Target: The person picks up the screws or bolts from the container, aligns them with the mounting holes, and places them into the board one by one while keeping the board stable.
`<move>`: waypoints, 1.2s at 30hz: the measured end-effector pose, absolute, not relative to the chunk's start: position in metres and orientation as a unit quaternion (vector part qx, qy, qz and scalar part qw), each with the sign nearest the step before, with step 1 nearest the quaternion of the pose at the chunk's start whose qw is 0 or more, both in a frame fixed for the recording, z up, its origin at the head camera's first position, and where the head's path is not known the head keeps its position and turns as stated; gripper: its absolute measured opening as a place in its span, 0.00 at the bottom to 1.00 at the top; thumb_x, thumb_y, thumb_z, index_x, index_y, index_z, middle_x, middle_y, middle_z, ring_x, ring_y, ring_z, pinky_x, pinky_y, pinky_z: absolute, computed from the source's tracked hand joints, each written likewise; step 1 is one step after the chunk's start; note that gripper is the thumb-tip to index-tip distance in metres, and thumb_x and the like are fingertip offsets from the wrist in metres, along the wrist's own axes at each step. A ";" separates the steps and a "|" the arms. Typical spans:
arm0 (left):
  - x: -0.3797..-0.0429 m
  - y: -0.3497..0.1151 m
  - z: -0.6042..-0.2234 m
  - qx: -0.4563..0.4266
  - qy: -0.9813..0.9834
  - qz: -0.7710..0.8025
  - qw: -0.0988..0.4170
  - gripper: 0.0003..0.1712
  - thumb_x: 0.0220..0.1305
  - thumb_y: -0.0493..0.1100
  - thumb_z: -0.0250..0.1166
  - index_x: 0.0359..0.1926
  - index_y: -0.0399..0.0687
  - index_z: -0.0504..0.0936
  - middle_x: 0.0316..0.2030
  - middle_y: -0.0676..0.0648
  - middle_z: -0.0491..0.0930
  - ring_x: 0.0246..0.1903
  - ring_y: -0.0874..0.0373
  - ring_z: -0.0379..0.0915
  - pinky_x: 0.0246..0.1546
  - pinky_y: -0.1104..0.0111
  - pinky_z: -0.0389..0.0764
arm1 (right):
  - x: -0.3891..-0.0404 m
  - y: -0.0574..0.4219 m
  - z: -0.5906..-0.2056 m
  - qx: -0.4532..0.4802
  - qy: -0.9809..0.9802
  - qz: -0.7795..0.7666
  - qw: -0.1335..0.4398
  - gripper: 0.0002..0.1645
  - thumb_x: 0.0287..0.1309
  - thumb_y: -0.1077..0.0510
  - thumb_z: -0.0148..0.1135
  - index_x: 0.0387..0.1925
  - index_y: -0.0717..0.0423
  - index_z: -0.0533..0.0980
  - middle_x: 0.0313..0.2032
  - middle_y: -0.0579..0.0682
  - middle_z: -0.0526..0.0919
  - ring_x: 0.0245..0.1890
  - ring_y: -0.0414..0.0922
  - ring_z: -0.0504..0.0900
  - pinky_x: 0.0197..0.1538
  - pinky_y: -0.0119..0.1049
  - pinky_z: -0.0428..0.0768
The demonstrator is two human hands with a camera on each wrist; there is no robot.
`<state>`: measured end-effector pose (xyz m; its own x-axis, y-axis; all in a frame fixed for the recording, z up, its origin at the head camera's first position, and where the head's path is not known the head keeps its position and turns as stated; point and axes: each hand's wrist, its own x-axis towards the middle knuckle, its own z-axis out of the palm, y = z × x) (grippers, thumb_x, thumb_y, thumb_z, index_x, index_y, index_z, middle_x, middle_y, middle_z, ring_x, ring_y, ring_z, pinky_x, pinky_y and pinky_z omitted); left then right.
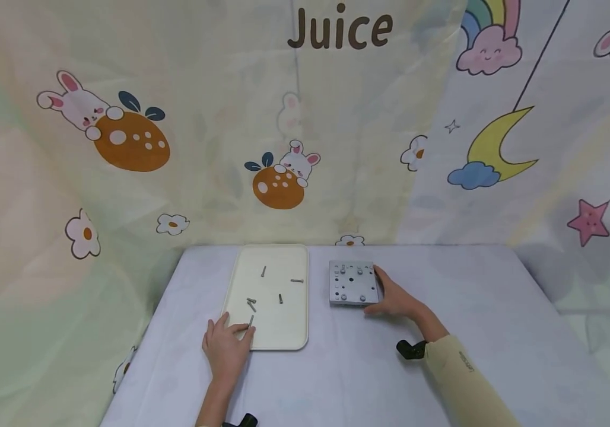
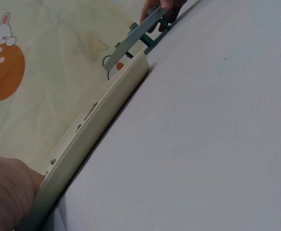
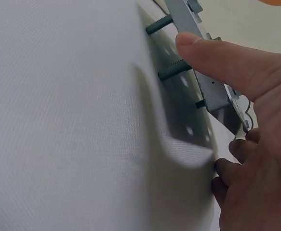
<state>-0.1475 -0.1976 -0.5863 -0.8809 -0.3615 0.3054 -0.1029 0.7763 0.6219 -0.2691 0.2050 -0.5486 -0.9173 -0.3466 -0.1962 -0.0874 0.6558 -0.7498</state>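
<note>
A square silver metal plate (image 1: 355, 289) with holes and several bolts through it stands at the middle right of the table. My right hand (image 1: 397, 298) holds its right side, thumb at the near edge and fingers at the far right corner. Threaded bolt ends (image 3: 174, 70) stick out below the plate in the right wrist view, with the thumb on its side. My left hand (image 1: 228, 350) is over the near left corner of a cream tray (image 1: 289, 332). Its thumb and index finger pinch a small screw (image 1: 251, 320), whose lower end they hide.
Several loose screws (image 1: 251, 303) lie in the tray, one (image 1: 296, 280) close to its right rim. A white cloth covers the table (image 1: 326, 379). Behind it hangs a printed curtain (image 1: 203, 178) with rabbits and flowers.
</note>
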 end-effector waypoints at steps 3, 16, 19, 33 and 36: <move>-0.143 -0.200 -0.586 0.127 -0.924 -0.309 0.189 0.08 0.50 0.44 0.76 0.29 0.44 0.89 0.60 0.32 0.71 0.66 0.25 0.47 0.61 0.35 0.46 | -0.265 0.204 -0.552 -0.114 0.893 -0.400 0.173 0.80 0.35 0.42 0.81 0.76 0.58 0.36 0.75 0.61 0.40 0.73 0.59 0.40 0.70 0.57 0.46; -0.173 -0.204 -0.563 -0.002 -0.941 -0.284 0.181 0.08 0.56 0.40 0.73 0.36 0.43 0.85 0.43 0.40 0.84 0.59 0.36 0.67 0.63 0.43 0.55 | -0.267 0.208 -0.542 -0.105 0.904 -0.375 0.175 0.79 0.38 0.40 0.80 0.76 0.58 0.35 0.75 0.62 0.39 0.73 0.59 0.40 0.70 0.57 0.46; -0.183 -0.204 -0.555 -0.029 -0.937 -0.294 0.188 0.07 0.57 0.40 0.72 0.35 0.44 0.83 0.41 0.44 0.83 0.52 0.41 0.73 0.58 0.49 0.67 | -0.275 0.207 -0.539 -0.111 0.904 -0.378 0.164 0.79 0.38 0.38 0.79 0.76 0.57 0.35 0.75 0.61 0.40 0.73 0.59 0.40 0.70 0.56 0.46; -0.201 -0.176 -0.526 -0.087 -0.948 -0.282 0.117 0.06 0.60 0.46 0.70 0.36 0.53 0.83 0.40 0.53 0.76 0.42 0.56 0.73 0.38 0.61 0.77 | -0.279 0.204 -0.551 -0.110 0.900 -0.395 0.148 0.81 0.33 0.38 0.81 0.76 0.56 0.38 0.75 0.58 0.42 0.74 0.56 0.42 0.70 0.54 0.47; -0.209 -0.163 -0.515 -0.107 -0.948 -0.281 0.105 0.06 0.60 0.47 0.70 0.36 0.54 0.83 0.40 0.53 0.77 0.45 0.53 0.74 0.40 0.59 0.77 | -0.278 0.209 -0.554 -0.107 0.903 -0.388 0.152 0.81 0.33 0.36 0.80 0.76 0.55 0.37 0.75 0.58 0.42 0.74 0.56 0.42 0.70 0.54 0.47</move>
